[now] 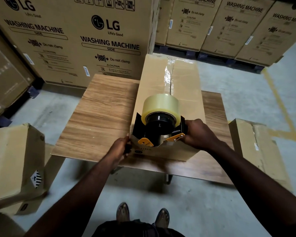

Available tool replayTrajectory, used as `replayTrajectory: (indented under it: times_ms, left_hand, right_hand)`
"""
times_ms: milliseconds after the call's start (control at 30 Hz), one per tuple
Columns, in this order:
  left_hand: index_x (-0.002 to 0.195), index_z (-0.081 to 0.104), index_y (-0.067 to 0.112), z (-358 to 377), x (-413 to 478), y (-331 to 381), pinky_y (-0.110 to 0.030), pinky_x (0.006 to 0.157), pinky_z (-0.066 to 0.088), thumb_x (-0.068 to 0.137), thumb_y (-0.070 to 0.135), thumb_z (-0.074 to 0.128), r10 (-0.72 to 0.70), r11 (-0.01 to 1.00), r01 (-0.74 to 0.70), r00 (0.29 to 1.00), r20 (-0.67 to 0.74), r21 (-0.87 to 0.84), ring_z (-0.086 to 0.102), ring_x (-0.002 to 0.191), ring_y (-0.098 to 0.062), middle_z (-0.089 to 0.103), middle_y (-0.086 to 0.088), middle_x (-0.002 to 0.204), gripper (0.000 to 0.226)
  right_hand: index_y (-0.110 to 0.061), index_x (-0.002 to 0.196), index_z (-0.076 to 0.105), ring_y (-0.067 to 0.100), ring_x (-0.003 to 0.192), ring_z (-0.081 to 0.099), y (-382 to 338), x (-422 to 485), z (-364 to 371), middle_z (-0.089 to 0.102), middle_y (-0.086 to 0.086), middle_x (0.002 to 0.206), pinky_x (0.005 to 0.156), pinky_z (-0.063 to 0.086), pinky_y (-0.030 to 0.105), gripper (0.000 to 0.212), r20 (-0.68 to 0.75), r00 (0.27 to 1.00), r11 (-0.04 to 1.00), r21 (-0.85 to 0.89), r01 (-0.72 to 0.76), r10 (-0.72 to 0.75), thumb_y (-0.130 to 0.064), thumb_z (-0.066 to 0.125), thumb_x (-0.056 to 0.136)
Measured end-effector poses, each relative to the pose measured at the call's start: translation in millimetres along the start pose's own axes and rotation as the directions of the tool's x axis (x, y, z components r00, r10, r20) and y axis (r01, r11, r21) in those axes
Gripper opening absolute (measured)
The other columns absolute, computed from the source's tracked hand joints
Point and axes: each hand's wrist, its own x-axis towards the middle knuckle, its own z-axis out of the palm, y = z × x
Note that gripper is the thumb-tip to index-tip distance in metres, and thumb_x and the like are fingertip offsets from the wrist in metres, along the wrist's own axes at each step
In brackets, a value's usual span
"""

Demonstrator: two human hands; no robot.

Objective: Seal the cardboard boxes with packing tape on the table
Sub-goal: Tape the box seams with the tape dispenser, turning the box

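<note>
A long cardboard box (186, 86) lies on the wooden table (99, 113), running away from me. A strip of clear tape (168, 76) covers its centre seam from the far end down to a black and yellow tape dispenser (159, 129) with a big clear roll. The dispenser sits at the box's near end. My right hand (200, 134) grips the dispenser's right side. My left hand (120, 147) holds the box's near left corner.
One smaller cardboard box (15, 161) stands on the floor at my left and another (256, 147) at my right. Tall washing machine cartons (75, 36) form a wall behind the table. A yellow floor line (280, 103) runs at the right.
</note>
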Motion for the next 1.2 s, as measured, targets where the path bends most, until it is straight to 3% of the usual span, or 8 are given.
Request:
replayTrajectory:
  times_ms: [100,200,333,467,600,867,1067,1200]
  left_hand:
    - [0.08,0.05,0.019,-4,9,7,-0.025,0.049,0.023,0.104,0.028,0.047,0.058,0.998,-0.061,0.994,-0.092,-0.033,0.033,0.051,-0.011,0.044,0.0,0.066,0.026]
    - [0.088,0.052,0.021,-6,14,13,-0.024,0.049,0.021,0.103,0.04,0.051,0.094,0.985,-0.099,0.995,-0.041,-0.143,0.031,0.049,-0.009,0.044,0.006,0.063,0.025]
    - [0.095,0.071,0.011,-14,21,5,-0.026,0.06,0.034,0.096,0.021,0.061,0.076,0.957,-0.045,0.992,-0.098,0.285,0.047,0.064,-0.015,0.064,-0.01,0.084,0.014]
    - [0.102,0.065,0.02,-9,8,27,-0.026,0.068,0.047,0.098,0.023,0.063,0.28,0.96,-0.27,0.934,-0.223,0.077,0.061,0.08,-0.013,0.069,-0.005,0.102,0.006]
    - [0.093,0.065,0.026,9,-3,33,-0.034,0.084,0.053,0.096,0.008,0.063,0.464,0.884,-0.441,0.869,-0.173,0.156,0.067,0.095,-0.019,0.071,-0.002,0.102,0.018]
    - [0.09,0.064,0.031,6,-4,36,-0.034,0.084,0.054,0.093,0.006,0.066,0.498,0.855,-0.447,0.85,-0.173,0.262,0.069,0.094,-0.016,0.072,0.006,0.102,0.025]
    - [0.089,0.066,0.029,4,-6,35,-0.042,0.094,0.055,0.092,0.013,0.07,0.52,0.842,-0.464,0.834,-0.185,0.276,0.068,0.094,-0.015,0.072,0.008,0.1,0.017]
    - [0.088,0.067,0.035,12,-11,35,-0.04,0.099,0.048,0.09,0.012,0.071,0.656,0.709,-0.519,0.733,-0.178,0.478,0.063,0.106,-0.019,0.068,0.004,0.112,0.023]
  right_hand:
    - [-0.02,0.093,0.072,0.034,0.082,0.067,3,2,1,0.074,0.009,0.087,0.059,0.036,0.029,0.024,0.006,1.0,1.0,0.018,0.004,-0.004,-0.04,0.077,0.082]
    - [-0.024,0.086,0.069,0.033,0.081,0.067,7,2,4,0.073,0.006,0.084,0.059,0.043,0.032,0.024,0.018,1.0,0.999,0.037,0.004,-0.005,-0.047,0.074,0.08]
    - [-0.037,0.07,0.062,0.021,0.076,0.066,5,4,-2,0.065,-0.01,0.068,0.062,0.042,0.032,0.021,0.13,0.991,0.99,0.141,-0.031,0.013,-0.042,0.079,0.081]
    - [-0.016,0.083,0.075,0.021,0.078,0.068,6,10,-8,0.072,0.0,0.075,0.069,0.05,0.036,0.022,0.253,0.967,0.98,0.186,-0.067,0.018,-0.037,0.081,0.082]
    - [-0.014,0.072,0.072,0.02,0.061,0.068,7,14,-12,0.071,0.005,0.066,0.06,0.05,0.029,0.02,0.318,0.948,0.963,0.251,-0.096,0.012,-0.03,0.078,0.083]
    - [-0.015,0.078,0.07,0.016,0.069,0.06,13,8,-7,0.064,-0.003,0.068,0.059,0.042,0.023,0.029,0.229,0.972,0.983,0.181,0.003,-0.045,-0.042,0.077,0.085]
    - [-0.03,0.056,0.052,0.007,0.055,0.053,68,-18,-24,0.055,-0.009,0.057,0.057,0.037,0.03,0.039,0.185,0.983,0.997,0.074,-0.011,-0.003,-0.052,0.075,0.08]
    - [-0.012,0.086,0.076,0.03,0.08,0.068,129,-50,-29,0.074,0.011,0.082,0.071,0.055,0.045,0.061,0.108,0.992,0.994,0.081,-0.067,0.058,-0.07,0.067,0.073]
